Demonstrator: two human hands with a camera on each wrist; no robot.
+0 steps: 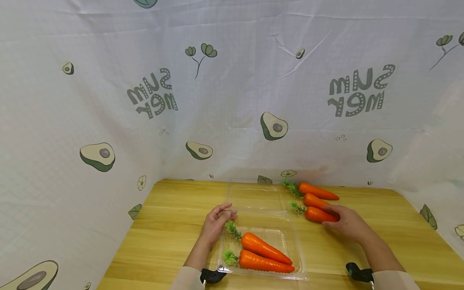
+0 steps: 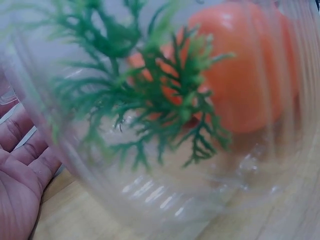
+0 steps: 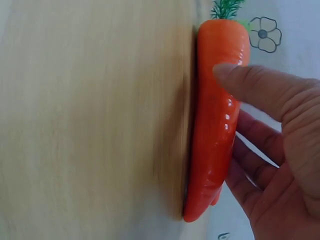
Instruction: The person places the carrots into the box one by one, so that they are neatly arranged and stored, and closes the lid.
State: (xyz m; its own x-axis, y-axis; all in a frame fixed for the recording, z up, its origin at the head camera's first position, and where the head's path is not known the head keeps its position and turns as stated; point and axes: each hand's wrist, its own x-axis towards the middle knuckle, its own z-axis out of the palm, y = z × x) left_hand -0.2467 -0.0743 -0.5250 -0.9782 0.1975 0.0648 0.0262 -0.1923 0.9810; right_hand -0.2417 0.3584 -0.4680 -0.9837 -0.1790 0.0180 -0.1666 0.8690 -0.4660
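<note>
Artificial carrot point(image 1: 320, 214): frontmost of three, and it lay toward the table's point(image 1: 163, 225) far right corner!
Right hand point(image 1: 347, 222): was clamped on it!
Left hand point(image 1: 214, 226): fingers relaxed, just beside the clear clamshell box point(image 1: 268, 274), where two boxed carrots point(image 1: 264, 248) lay.

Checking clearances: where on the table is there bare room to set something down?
The table is bare left of the left hand and right of the right hand. Crowded: three carrots at the right hand, two carrots inside the clear tray.
</note>
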